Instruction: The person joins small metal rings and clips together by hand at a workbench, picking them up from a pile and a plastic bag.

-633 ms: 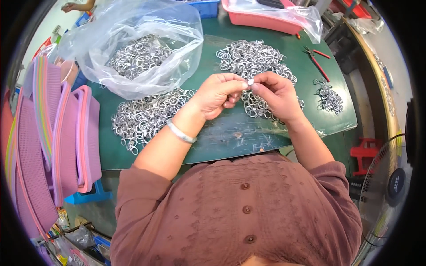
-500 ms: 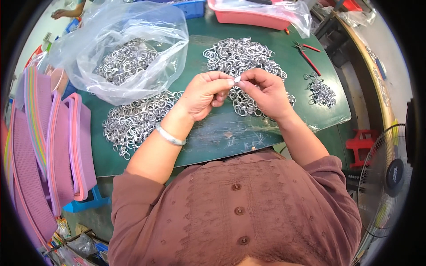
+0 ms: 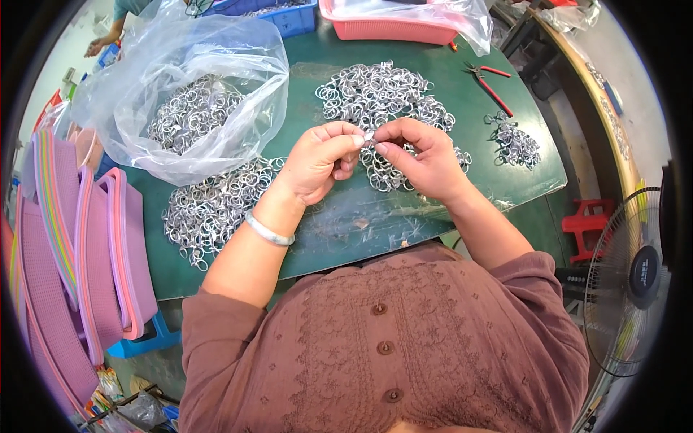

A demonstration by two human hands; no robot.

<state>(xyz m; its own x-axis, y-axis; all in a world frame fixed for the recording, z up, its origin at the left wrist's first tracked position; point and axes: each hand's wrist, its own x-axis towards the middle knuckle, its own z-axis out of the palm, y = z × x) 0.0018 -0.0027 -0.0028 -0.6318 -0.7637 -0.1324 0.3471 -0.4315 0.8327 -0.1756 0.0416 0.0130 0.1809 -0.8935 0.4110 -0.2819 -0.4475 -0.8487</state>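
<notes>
both hands [image 3: 375, 155] pinch a small silver ring [image 3: 369, 136], axis unclear.

On the table [image 3: 462, 79], the plastic bag [image 3: 180, 108] of rings lies left of the middle ring heap [image 3: 382, 97], a loose heap [image 3: 213, 209] before the bag, pliers [image 3: 491, 83] and a small cluster [image 3: 516, 141] to the heap's right, a basket [image 3: 390, 29] behind it.

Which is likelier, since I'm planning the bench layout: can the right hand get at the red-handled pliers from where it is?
Probably yes. The pliers lie on bare green mat beyond the right hand, nothing between them, though that hand is pinching a small ring.
</notes>
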